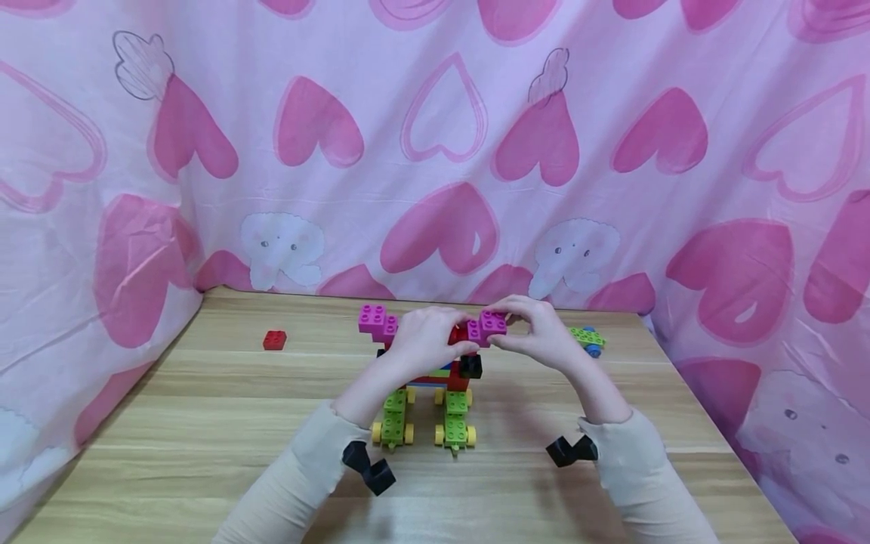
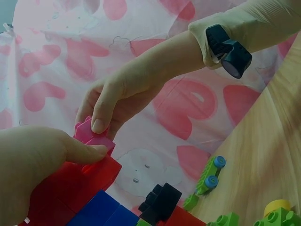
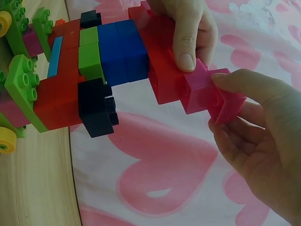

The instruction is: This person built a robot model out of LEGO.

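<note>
A toy-brick figure stands upright on the table, with a red top row [image 3: 157,56], blue bricks [image 3: 123,52] below it and green wheeled bases [image 1: 394,427] as feet. Stepped pink bricks jut from both top ends; the left pair [image 1: 372,320] is untouched. My left hand [image 1: 424,340] grips the red top, its thumb against the inner pink brick [image 3: 196,92] at the right end. Between thumb and fingers, my right hand [image 1: 540,332] pinches the outer pink brick [image 3: 226,96]. Black bricks [image 3: 96,108] stick out lower at the sides. Part of the red top is hidden by my left hand.
A loose red brick [image 1: 275,340] lies at the back left of the table. Behind my right hand stands a small green wheeled base with blue wheels [image 1: 590,340]. A pink heart-patterned cloth [image 1: 435,151] hangs round the wooden table [image 1: 204,453].
</note>
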Demonstrator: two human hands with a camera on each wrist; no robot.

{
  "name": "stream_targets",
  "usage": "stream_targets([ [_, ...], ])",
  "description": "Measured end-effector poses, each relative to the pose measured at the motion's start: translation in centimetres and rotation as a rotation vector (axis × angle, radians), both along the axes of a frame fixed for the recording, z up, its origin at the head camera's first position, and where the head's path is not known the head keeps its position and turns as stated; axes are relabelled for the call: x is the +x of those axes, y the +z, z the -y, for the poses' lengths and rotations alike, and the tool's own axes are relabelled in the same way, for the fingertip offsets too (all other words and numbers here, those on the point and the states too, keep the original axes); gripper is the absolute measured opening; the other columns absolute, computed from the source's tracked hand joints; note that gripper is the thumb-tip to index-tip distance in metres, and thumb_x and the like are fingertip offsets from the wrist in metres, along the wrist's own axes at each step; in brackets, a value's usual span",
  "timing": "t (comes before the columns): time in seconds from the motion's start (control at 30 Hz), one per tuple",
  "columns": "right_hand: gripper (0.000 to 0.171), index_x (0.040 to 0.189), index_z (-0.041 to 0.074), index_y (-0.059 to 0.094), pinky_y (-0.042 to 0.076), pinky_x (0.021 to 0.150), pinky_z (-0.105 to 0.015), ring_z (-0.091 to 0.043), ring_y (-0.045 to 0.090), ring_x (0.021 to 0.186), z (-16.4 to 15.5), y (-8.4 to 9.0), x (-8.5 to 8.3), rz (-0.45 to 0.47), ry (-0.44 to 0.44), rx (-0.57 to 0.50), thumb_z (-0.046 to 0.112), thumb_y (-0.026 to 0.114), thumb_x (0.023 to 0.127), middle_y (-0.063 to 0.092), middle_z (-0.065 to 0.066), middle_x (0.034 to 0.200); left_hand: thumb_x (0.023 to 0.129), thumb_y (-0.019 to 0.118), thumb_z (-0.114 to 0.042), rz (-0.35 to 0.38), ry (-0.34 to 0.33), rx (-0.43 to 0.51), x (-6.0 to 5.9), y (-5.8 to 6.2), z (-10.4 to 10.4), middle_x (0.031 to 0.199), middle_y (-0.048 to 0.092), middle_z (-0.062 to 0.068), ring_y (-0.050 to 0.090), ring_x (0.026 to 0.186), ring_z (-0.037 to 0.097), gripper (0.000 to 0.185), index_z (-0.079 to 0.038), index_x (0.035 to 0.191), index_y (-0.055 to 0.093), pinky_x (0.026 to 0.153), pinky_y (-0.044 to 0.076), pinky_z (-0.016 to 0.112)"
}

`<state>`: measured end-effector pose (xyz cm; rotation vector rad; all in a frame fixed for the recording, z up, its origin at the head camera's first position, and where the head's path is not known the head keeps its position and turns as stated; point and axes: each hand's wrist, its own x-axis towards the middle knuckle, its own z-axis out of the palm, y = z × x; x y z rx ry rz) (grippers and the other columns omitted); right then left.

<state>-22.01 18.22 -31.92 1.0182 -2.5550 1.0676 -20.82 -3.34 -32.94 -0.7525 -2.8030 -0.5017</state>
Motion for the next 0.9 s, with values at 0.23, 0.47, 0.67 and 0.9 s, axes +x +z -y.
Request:
stream_targets([
  [0.23,0.036,0.116,0.006,0.069,0.055,0.082,-0.029,-0.015,0.063,0.092,-0.1,-0.6,-0.1,0.034,-0.028,-0.035,0.009,0.079,0.081,0.070,-0.006,0.107,0.089,0.067,-0.051,-0.012,-0.014,0.001,-0.2,0.0,0.1,0.110,0.073,-0.005,0.065,0.092,0.012,0.046,-0.023,0.126,0.066,0.069,0.049,0.025],
  [0.47,0.038,0.118,0.006,0.068,0.055,0.082,-0.031,-0.015,0.062,0.092,-0.1,-1.1,-0.1,0.037,-0.042,-0.054,0.008,0.079,0.081,0.069,-0.006,0.106,0.086,0.070,-0.049,0.002,-0.064,0.041,-0.2,0.2,0.4,0.112,0.072,-0.001,0.067,0.094,0.015,0.058,-0.020,0.135,0.060,0.074,0.054,0.026],
  [0.67,0.046,0.125,0.004,0.063,0.055,0.090,-0.039,-0.021,0.065,0.101,-0.1,-1.7,0.0,0.078,-0.051,-0.083,0.009,0.079,0.082,0.069,-0.009,0.114,0.086,0.073,-0.040,0.092,-0.114,0.163,0.1,0.6,1.0,0.126,0.067,0.002,0.063,0.115,0.019,0.063,-0.015,0.141,0.053,0.096,0.054,0.036],
  [0.9,0.051,0.130,0.003,0.060,0.054,0.093,-0.041,-0.026,0.066,0.107,0.1,-2.4,0.0,0.092,-0.054,-0.123,0.008,0.078,0.082,0.067,-0.013,0.122,0.090,0.071,-0.034,0.083,-0.143,0.198,0.6,1.3,1.4,0.132,0.063,0.005,0.060,0.121,0.021,0.056,-0.013,0.139,0.055,0.098,0.053,0.037],
])
